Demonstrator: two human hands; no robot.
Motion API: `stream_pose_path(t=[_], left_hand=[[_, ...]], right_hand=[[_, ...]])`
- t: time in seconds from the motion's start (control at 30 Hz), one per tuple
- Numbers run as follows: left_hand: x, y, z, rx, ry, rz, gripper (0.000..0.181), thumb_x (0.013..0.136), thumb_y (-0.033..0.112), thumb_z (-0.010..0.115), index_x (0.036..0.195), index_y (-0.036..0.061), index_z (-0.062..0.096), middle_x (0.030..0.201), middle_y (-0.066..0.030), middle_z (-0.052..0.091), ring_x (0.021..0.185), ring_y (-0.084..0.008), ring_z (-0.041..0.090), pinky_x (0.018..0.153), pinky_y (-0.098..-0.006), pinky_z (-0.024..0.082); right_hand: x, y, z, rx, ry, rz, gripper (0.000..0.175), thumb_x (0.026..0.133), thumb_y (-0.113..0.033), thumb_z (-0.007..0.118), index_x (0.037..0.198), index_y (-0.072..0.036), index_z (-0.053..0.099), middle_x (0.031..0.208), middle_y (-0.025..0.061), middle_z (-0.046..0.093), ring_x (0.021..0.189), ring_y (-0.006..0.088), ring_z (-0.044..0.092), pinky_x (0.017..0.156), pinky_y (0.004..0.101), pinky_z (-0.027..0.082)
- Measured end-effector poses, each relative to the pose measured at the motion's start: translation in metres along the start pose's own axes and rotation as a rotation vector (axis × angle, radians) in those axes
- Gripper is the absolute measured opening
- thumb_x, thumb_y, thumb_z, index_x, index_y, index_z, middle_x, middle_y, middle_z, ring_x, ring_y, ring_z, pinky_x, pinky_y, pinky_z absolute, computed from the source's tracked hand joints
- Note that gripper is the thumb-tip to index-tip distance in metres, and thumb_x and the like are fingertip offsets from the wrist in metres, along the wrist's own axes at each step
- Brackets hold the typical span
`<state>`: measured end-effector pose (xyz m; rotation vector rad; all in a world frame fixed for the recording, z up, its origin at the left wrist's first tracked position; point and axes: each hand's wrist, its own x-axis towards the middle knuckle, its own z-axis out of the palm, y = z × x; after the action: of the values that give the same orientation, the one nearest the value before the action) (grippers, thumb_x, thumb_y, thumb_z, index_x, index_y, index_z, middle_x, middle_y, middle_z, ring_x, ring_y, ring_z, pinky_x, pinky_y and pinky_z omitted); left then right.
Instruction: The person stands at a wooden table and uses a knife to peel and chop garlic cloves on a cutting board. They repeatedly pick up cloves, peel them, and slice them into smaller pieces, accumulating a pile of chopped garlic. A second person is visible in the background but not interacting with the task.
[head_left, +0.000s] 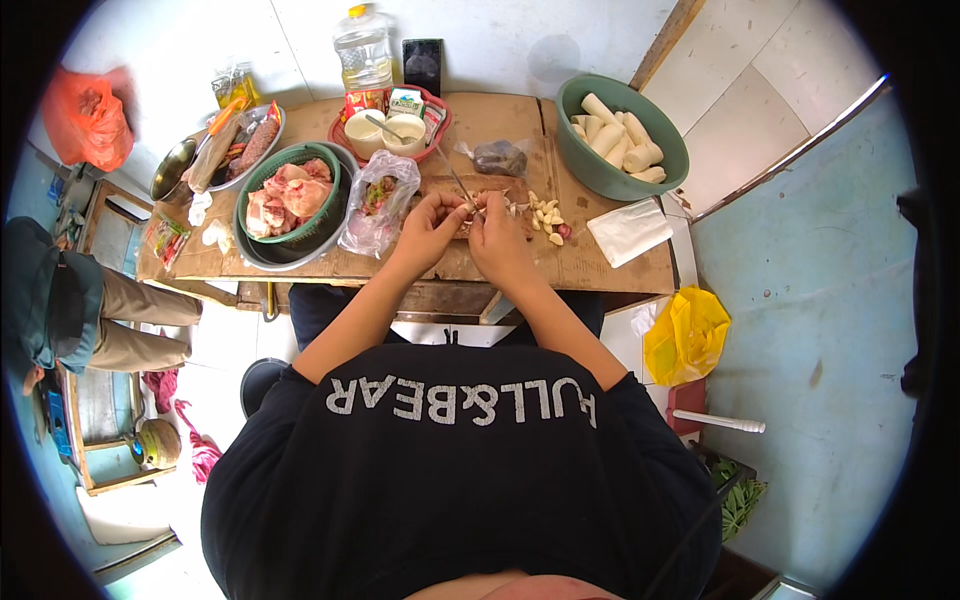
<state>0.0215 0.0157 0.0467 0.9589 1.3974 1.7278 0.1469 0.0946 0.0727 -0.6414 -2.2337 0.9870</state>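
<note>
Over a wooden chopping board (442, 185), my two hands meet fingertip to fingertip. Between the fingers of my left hand (435, 229) is a small pale piece, seemingly a garlic clove (471, 210). My right hand (501, 232) grips a thin knife (456, 176), whose blade points up and to the left, away from me. Garlic skins (516, 206) lie on the board beside my right hand. Just right of the board are peeled garlic cloves (546, 214) and a small shallot (565, 231). A clear plastic bag (381, 202) with chillies stands left of my left hand.
Raw chicken (289, 199) fills a green colander (244, 214) at left. Behind are a red basket (448, 124) with cups and an oil bottle (364, 56). A green basin (611, 180) of pale peeled pieces stands back right, near a white packet (630, 231). Another person (75, 307) stands far left.
</note>
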Motion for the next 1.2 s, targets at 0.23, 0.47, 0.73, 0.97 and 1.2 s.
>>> stream_pose_path(t=[0.23,0.47,0.73,0.97,1.2], left_hand=[[0.002,0.0,-0.008,-0.015,-0.084,-0.007,0.026,0.097,0.018,0.053,0.115,-0.0002,0.059,0.094,-0.0014,0.062,0.083,-0.0083,0.056,0.075,-0.021,0.044],[-0.001,0.004,-0.001,-0.088,-0.038,-0.128,0.028,0.098,0.021,0.052,0.114,0.0005,0.061,0.091,0.0008,0.062,0.079,-0.0057,0.053,0.071,-0.0198,0.043],[-0.002,0.001,-0.001,-0.116,-0.102,-0.101,0.03,0.099,0.023,0.046,0.114,0.0004,0.06,0.097,-0.0008,0.061,0.078,-0.0054,0.052,0.07,-0.02,0.041],[-0.002,-0.002,0.009,-0.121,-0.018,-0.067,0.023,0.099,0.019,0.044,0.116,0.0056,0.05,0.092,0.0013,0.056,0.077,-0.0054,0.05,0.069,-0.0211,0.041],[0.002,-0.008,0.01,-0.053,0.021,-0.069,0.019,0.097,0.018,0.044,0.111,0.0059,0.05,0.09,-0.0005,0.055,0.078,-0.0065,0.05,0.07,-0.0223,0.042]], right_hand=[[0.005,0.013,0.01,0.465,-0.03,0.098,0.022,0.09,-0.008,0.049,0.109,0.001,0.042,0.093,0.0264,0.059,0.089,0.0394,0.062,0.075,0.0429,0.048],[-0.003,0.004,0.003,0.183,-0.006,0.069,0.016,0.094,-0.01,0.048,0.105,-0.001,0.044,0.083,0.0116,0.058,0.077,0.0219,0.059,0.069,0.0342,0.045],[0.002,0.007,0.009,0.774,-0.133,0.369,0.017,0.094,-0.01,0.048,0.107,-0.001,0.046,0.084,0.0071,0.06,0.072,0.0127,0.057,0.063,0.0283,0.047],[0.005,-0.006,0.011,0.856,-0.017,0.44,0.015,0.093,-0.009,0.048,0.106,0.0,0.047,0.083,0.0058,0.058,0.067,0.0094,0.055,0.058,0.0239,0.045],[0.007,0.019,0.033,0.801,0.046,0.436,0.015,0.093,-0.008,0.047,0.104,0.001,0.047,0.083,0.0091,0.059,0.069,0.0118,0.057,0.061,0.0247,0.046]])
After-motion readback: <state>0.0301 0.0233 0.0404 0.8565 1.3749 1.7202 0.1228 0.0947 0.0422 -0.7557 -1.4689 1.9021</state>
